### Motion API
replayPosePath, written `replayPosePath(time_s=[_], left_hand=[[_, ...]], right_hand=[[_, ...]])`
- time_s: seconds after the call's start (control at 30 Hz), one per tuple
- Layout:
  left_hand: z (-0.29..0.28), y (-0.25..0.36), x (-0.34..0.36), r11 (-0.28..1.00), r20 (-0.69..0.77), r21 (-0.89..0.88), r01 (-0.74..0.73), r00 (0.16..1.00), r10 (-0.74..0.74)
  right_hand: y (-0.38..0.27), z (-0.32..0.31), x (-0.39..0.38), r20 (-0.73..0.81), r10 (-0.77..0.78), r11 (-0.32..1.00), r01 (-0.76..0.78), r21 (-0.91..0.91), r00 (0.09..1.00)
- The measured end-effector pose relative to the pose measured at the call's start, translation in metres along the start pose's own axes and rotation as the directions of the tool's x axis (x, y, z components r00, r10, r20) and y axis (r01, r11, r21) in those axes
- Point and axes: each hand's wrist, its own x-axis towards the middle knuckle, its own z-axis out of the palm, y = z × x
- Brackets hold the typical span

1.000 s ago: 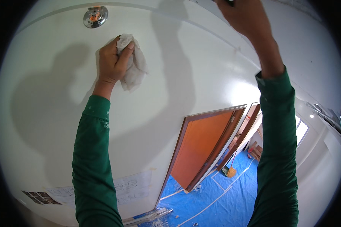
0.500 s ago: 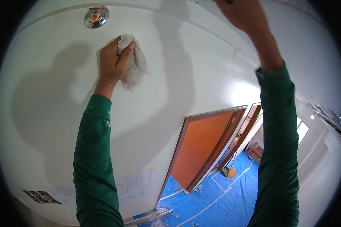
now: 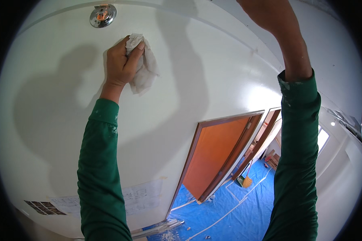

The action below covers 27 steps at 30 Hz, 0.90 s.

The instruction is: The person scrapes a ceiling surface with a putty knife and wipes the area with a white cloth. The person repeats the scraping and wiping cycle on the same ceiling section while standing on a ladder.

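A crumpled, thin white cloth [image 3: 144, 74] hangs high in front of a smooth, glossy white wall [image 3: 157, 116], its top bunched up and its loose end drooping down and to the right. The person's left hand [image 3: 120, 64] is closed around the bunched upper part, the thumb laid over the front of the folds; the hand is at or very near the wall, though whether it presses on it cannot be told. Just above and to the left of the hand, a round, polished chrome fitting with an orange piece at its centre [image 3: 103, 17] sits on the wall. The person's right hand [image 3: 267, 14] is raised to the upper edge of the view, its fingers cut off, so whether it is open or gripping something cannot be told. Both forearms wear long dark green sleeves [image 3: 297, 160] with pale specks near the cuffs. Broad grey shadows fall on the wall around the left arm. Lower down, white paper sheets with line drawings [image 3: 142, 195] are fixed behind the left forearm, beside a dark sheet divided into a grid [image 3: 44, 207]. To the right stands an orange-brown door [image 3: 217, 156] in a darker frame, and beyond it blue plastic sheeting [image 3: 225, 217] covers the floor, with a yellow-bristled broom [image 3: 247, 182] next to a green dustpan [image 3: 240, 180].
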Motion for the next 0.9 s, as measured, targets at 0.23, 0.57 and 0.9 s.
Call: replayPosePath(time_s=[0.23,0.57,0.9], left_hand=[[0.000,0.001,0.002,1.000,-0.004,-0.001,0.007,1.000,-0.007],[0.000,0.001,0.002,0.999,-0.014,0.008,-0.035,0.999,0.035],[0.001,0.001,0.003,1.000,-0.004,-0.007,0.011,1.000,-0.011]], right_hand=[[0.001,0.006,-0.006,0.057,0.184,0.983,-0.185,0.002,0.981],[-0.010,0.003,-0.014,0.038,0.157,0.988,-0.157,-0.004,0.987],[0.000,0.016,-0.001,0.191,0.265,0.961,-0.244,-0.130,0.945]])
